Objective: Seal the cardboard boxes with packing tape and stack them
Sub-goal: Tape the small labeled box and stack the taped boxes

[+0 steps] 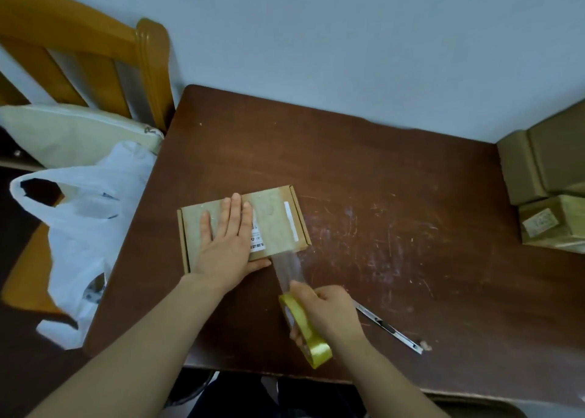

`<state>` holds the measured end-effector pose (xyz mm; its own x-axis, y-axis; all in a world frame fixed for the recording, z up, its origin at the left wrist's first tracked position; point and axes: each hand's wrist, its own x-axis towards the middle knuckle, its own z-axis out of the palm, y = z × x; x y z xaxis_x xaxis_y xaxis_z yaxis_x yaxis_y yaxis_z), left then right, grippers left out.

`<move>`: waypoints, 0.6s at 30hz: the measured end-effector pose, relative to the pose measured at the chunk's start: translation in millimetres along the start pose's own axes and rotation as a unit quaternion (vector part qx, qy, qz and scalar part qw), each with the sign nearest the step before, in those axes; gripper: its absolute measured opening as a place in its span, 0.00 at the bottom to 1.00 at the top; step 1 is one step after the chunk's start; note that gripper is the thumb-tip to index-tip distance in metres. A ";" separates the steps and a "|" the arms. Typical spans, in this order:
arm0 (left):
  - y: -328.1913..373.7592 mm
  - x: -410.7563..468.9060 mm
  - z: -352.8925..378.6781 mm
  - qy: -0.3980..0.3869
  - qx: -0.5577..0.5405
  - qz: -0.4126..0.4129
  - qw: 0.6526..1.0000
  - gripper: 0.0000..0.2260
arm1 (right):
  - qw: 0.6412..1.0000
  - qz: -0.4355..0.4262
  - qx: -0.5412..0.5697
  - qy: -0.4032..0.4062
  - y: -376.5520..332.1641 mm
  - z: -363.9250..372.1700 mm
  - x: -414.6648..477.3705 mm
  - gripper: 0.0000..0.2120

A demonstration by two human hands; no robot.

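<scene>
head view: pinning the flat brown cardboard box (193, 224) to the dark wooden table (380, 177), left of centre, with left hand (226, 237) spread flat, fingers straight. gripping the yellow roll of clear packing tape (305, 332) in curled right hand (330, 311), nearer, strip stretched onto the box top. best to pull taut and straight, then smooth down before reaching for the silver utility knife (389, 329) at right.

A domestic room: a scratched brown table (395, 170) against a pale wall (348, 37), with a slatted wooden frame (95, 47) and cream cushion (72, 129) at upper left.
</scene>
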<state>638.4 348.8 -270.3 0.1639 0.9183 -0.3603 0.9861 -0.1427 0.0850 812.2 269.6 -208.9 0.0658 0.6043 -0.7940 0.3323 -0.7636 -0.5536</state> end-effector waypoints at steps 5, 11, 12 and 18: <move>-8.7 0.8 -18.4 -0.045 -0.104 0.010 0.994 0.45 | 0.989 0.035 -0.147 -0.009 -13.2 3.3 19.3 0.25; 38.8 37.3 -42.8 0.110 -0.152 -0.022 0.982 0.31 | 0.991 0.053 -0.118 -0.030 -11.9 5.5 18.3 0.25; 47.9 43.9 -40.8 0.092 -0.135 -0.017 0.986 0.31 | 0.992 0.053 -0.114 -0.031 -12.1 6.1 18.1 0.25; 56.1 59.3 -10.4 0.109 -0.044 -0.006 0.993 0.34 | 0.998 0.063 0.008 -0.023 -4.0 5.2 20.2 0.22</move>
<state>703.1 399.1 -277.3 0.1330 0.9793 -0.1528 0.9803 -0.1072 0.1660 807.4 283.7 -224.1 0.0627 0.4929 -0.8678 0.3092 -0.8364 -0.4527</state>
